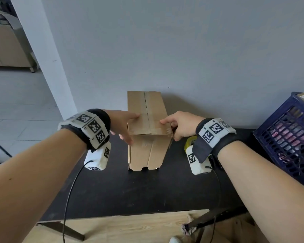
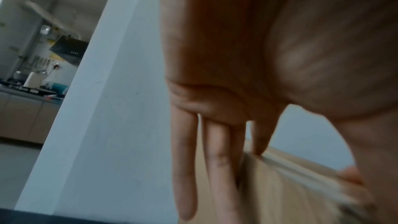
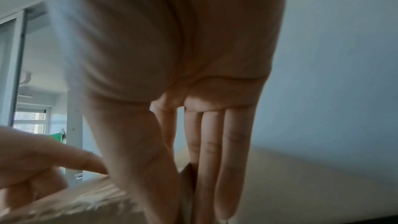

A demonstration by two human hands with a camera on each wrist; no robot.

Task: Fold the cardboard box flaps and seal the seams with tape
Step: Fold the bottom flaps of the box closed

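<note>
1. Cardboard box [image 1: 146, 127] stands on the dark surface [image 1: 130, 192], between the two hands. Its long axis runs away from the person toward the grey wall [image 1: 165, 41]; the near end face is upright, with its two flaps meeting at a vertical seam.
2. Top flaps are folded shut. A strip of tape [image 1: 146, 109] lies along the top centre seam, parallel to the long axis; a second strip crosses it near the right hand.
3. Left hand [image 1: 123, 126]: fingers straight and spread. The index fingertip touches the box top at its left edge, the other fingers [image 2: 185, 168] lie flat down the left side wall, and the thumb sits at the near top corner. Nothing is gripped; the hand is released and pressing.
4. Right hand [image 1: 179, 124]: the thumb rests on the top by the crossing tape, and straight fingers [image 3: 234, 151] run down the right side wall. It braces the box and is not curled round it, though the head view hides the fingertips, so this is probably a flat press.
5. A yellowish tape roll [image 1: 189, 142] lies on the surface just behind the right wrist, partly hidden by the wristband.
6. A dark blue crate [image 1: 286, 137] sits to the right of the right hand, well apart from the box.
</note>
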